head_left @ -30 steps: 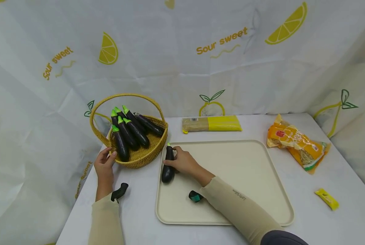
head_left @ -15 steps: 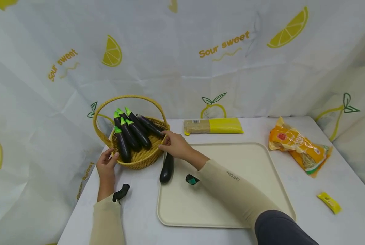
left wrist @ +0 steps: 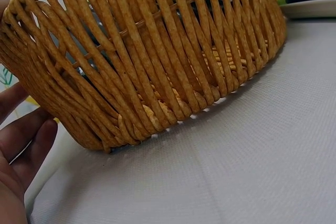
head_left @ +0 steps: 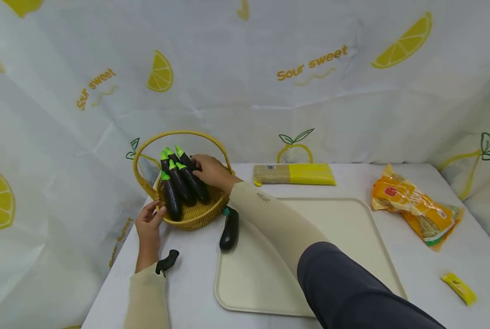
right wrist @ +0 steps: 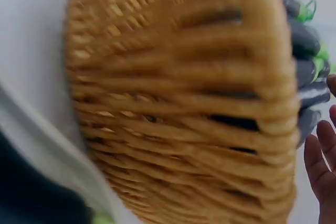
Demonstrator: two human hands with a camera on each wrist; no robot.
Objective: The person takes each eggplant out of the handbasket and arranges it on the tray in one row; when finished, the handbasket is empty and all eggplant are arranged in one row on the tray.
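Note:
A yellow wicker basket [head_left: 199, 221] with a tall handle holds several dark eggplants [head_left: 172, 198] with green stems. My left hand [head_left: 149, 224] holds the basket's near left side; in the left wrist view its fingers [left wrist: 39, 148] lie against the woven wall. Over the basket's right side, my right hand [head_left: 213, 172] reaches in, fingertips at the eggplants on the right. The right wrist view shows these fingers [right wrist: 315, 156] spread near the eggplants [right wrist: 307, 72], partly cut off by the frame edge. One eggplant [head_left: 230, 230] lies on the beige tray's left edge [head_left: 217, 285].
Behind the tray lies a flat yellow-and-clear packet [head_left: 294, 174]. An orange snack bag [head_left: 418, 205] and a small yellow wrapped piece [head_left: 459, 289] lie on the right of the white table. A printed white curtain [head_left: 228, 91] stands behind. My right sleeve crosses over the tray.
My right hand has let go of the eggplant on the tray's left side and moved up and left into the basket. My left hand stays at the basket. The view has shifted slightly.

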